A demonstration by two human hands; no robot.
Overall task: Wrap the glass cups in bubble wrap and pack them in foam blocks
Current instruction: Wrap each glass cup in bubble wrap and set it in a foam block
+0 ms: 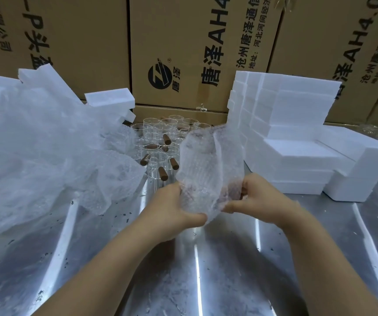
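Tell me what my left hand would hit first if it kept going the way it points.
The left hand grips the bubble wrap bundle, so that comes first. Past it, the line seems to run toward the foam blocks; depth is unclear.

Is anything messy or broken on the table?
Nothing looks broken. Little dark specks are scattered over the shiny metal table, and the foam blocks at the back left lie tilted on the bubble wrap heap.
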